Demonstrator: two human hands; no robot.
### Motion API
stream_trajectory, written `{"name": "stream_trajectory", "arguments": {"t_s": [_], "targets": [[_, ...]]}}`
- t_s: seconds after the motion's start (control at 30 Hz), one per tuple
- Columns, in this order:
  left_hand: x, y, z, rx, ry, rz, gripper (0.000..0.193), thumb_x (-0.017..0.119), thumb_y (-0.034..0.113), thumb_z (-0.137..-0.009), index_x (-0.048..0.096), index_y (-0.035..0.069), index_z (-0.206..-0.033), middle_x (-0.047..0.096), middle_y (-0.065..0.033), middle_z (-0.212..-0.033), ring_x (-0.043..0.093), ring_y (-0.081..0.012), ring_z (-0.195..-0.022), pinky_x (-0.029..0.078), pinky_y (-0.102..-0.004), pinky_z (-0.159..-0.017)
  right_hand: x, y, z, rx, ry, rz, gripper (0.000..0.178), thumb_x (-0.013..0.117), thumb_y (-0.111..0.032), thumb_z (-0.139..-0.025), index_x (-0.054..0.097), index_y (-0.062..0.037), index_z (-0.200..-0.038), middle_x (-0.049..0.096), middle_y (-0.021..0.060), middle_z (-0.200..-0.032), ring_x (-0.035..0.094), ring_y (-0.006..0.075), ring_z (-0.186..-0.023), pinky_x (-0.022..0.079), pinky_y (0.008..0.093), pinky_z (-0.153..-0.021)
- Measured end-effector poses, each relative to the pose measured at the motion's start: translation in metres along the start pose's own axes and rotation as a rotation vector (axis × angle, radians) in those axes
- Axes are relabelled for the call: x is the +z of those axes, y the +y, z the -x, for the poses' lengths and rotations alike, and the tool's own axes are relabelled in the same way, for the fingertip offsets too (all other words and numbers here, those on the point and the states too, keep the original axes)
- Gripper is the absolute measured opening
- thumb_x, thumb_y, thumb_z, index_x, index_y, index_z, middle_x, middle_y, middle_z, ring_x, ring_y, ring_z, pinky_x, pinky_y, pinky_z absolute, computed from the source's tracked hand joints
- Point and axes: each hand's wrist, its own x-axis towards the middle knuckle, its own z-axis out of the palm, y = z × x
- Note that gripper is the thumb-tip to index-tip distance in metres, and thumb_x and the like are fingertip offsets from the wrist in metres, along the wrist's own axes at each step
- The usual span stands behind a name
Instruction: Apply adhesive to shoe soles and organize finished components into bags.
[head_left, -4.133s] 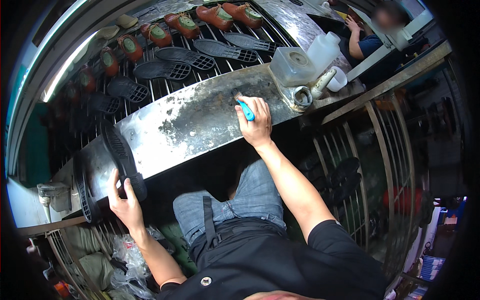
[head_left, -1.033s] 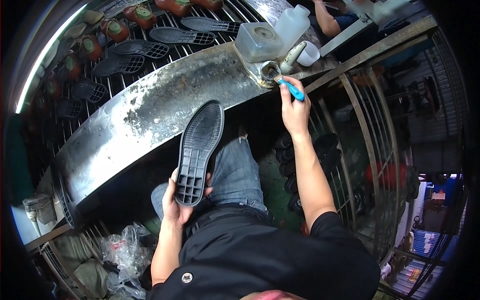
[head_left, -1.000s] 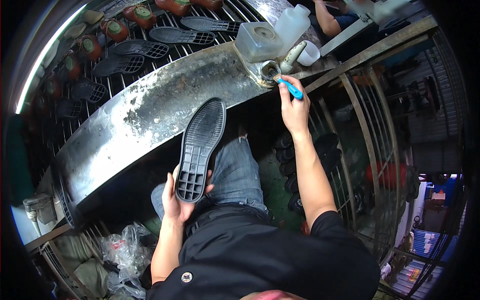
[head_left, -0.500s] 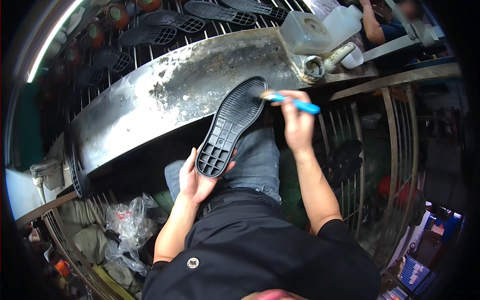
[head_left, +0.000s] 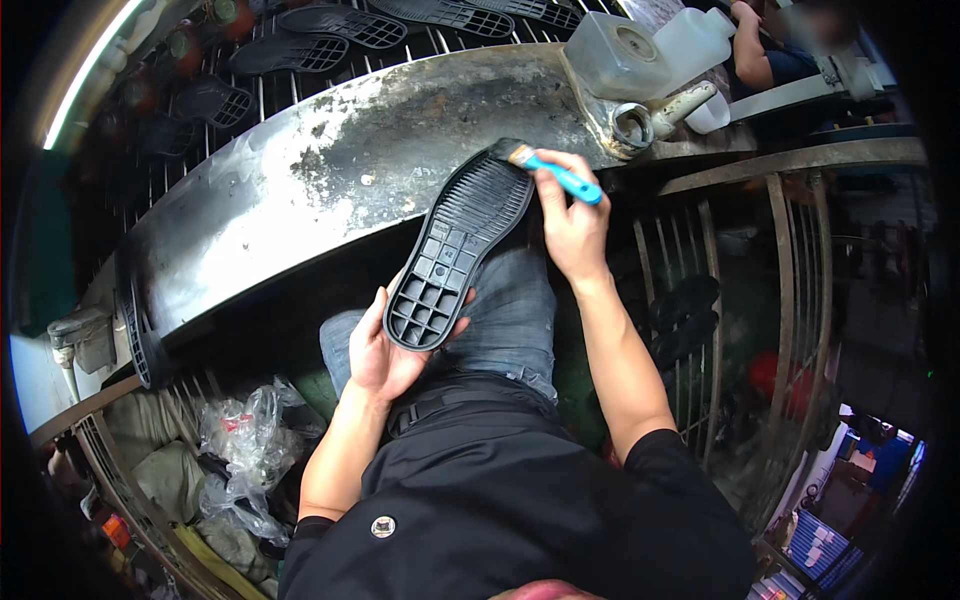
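moved since the frame half a second earlier, head view: one brush (head_left: 565, 180), blue-handled, shifted from the forepart's right edge to the toe end; one right hand (head_left: 577, 225) travelled with it.

in hand: one black sole (head_left: 455, 235), held tilted over the lap, toe pointing away and up to the right, ribbed forepart and gridded heel facing up.

left hand (head_left: 385, 352), one: grasping the sole by the heel, palm beneath, thumb along the left edge, fingertips curled at the right edge.

right hand: thumb and fingers closed round the brush handle; bristles touching the sole at its toe, their tips blurred.

bench, metal, stained (head_left: 290, 210), one: just beyond the sole. at its left end, one further sole (head_left: 140, 315), on edge.

at its right end: one square clear container (head_left: 612, 65); one whitish bottle (head_left: 695, 48); one small white cup (head_left: 710, 115); one open jar (head_left: 631, 128), crusted at the rim; one pale handled piece (head_left: 685, 108), beside the jar.

rack behind (head_left: 262, 97): six soles discernible; brown shoe forms at far left too dim to count.

lower left: clear plastic bagging (head_left: 250, 440), bag count unclear.

upper right: one co-worker's arm (head_left: 750, 52).
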Motion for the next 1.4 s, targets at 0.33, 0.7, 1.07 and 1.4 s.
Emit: {"name": "stream_trajectory", "arguments": {"t_s": [0.33, 0.7, 1.07, 1.4], "targets": [[0.007, -0.002, -0.001, 0.129, -0.092, -0.452, 0.083, 0.064, 0.042, -0.106, 0.028, -0.002, -0.168, 0.043, -0.0209, -0.168, 0.049, -0.0328, -0.151, 0.038, -0.0479, -0.128, -0.058, 0.002, 0.017, -0.037, 0.082, 0.075, 0.008, 0.07, -0.01, -0.103, 0.069, -0.0021, -0.104, 0.074, 0.0133, -0.092, 0.072, 0.0318, -0.089, 0.056, 0.044, -0.089], [-0.014, -0.002, -0.012, 0.08, 0.051, -0.127, 0.079, 0.029, 0.062, -0.115, 0.041, 0.002, -0.164, 0.046, -0.0248, -0.165, 0.044, -0.0468, -0.152, 0.04, -0.0545, -0.126, -0.067, 0.027, -0.011, 0.052, 0.38, 0.027, 0.02, 0.064, -0.019, -0.111, 0.069, -0.0008, -0.116, 0.077, 0.0125, -0.108, 0.073, 0.0215, -0.095, 0.056, 0.0357, -0.089], [-0.033, -0.004, -0.012, 0.086, -0.102, 0.174, 0.066, 0.031, 0.056, -0.117, 0.044, 0.012, -0.164, 0.052, -0.0172, -0.163, 0.051, -0.0345, -0.149, 0.04, -0.0569, -0.125, 0.043, -0.054, 0.094, -0.244, -0.152, -0.099, 0.024, 0.073, -0.025, -0.1, 0.073, -0.0061, -0.114, 0.072, 0.0113, -0.104, 0.07, 0.0337, -0.1, 0.044, 0.0564, -0.113], [-0.017, -0.004, -0.009, 0.185, 0.027, -0.034, 0.067, 0.034, 0.052, -0.117, 0.039, 0.007, -0.166, 0.051, -0.0175, -0.164, 0.051, -0.0353, -0.151, 0.041, -0.0538, -0.125, -0.012, -0.088, 0.057, 0.271, -0.647, -0.36, 0.01, 0.076, -0.014, -0.099, 0.073, -0.0048, -0.095, 0.074, 0.0093, -0.091, 0.073, 0.0228, -0.088, 0.057, 0.0368, -0.08]]}}
